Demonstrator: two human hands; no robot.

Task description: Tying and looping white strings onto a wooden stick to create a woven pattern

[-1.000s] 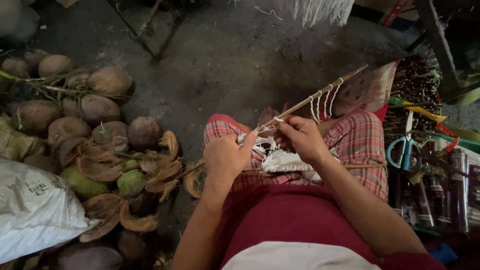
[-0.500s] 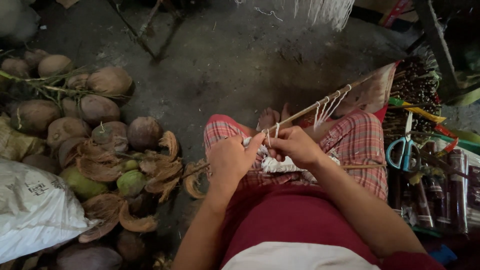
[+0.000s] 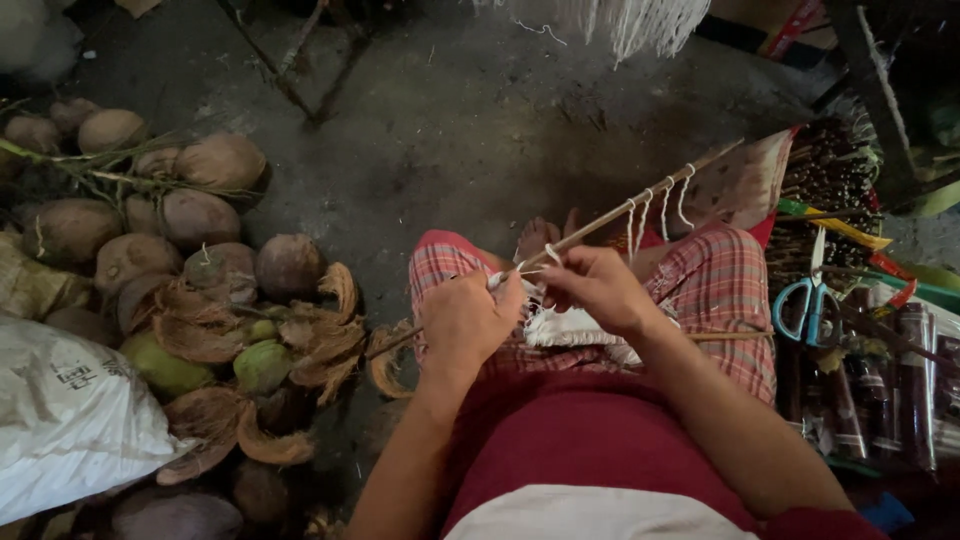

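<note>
String (image 3: pixel 540 262), white and thin, sits pinched at the fingertips of both hands, right where they meet over the lap. Left hand (image 3: pixel 468 318) closed on the string and on a thin stick (image 3: pixel 640 205); right hand (image 3: pixel 598 288) closed on the string just beside it. Stick runs up and away from the fingers, with four white loops (image 3: pixel 655 205) hanging past the right fingertips. Judgement: string soft, light, limp, apt to slip unless pinched close to the knot; stick light, stiff, likely brittle, best held near the working end. White bundle (image 3: pixel 585 330) lies on the plaid cloth just under the fingers. No open container visible; white sack (image 3: pixel 70 420) far left of the fingers, contents hidden. Coconuts (image 3: pixel 190 215) and husks (image 3: pixel 200 330) heaped beside it. Scissors (image 3: pixel 808 300) right of the right hand.
</note>
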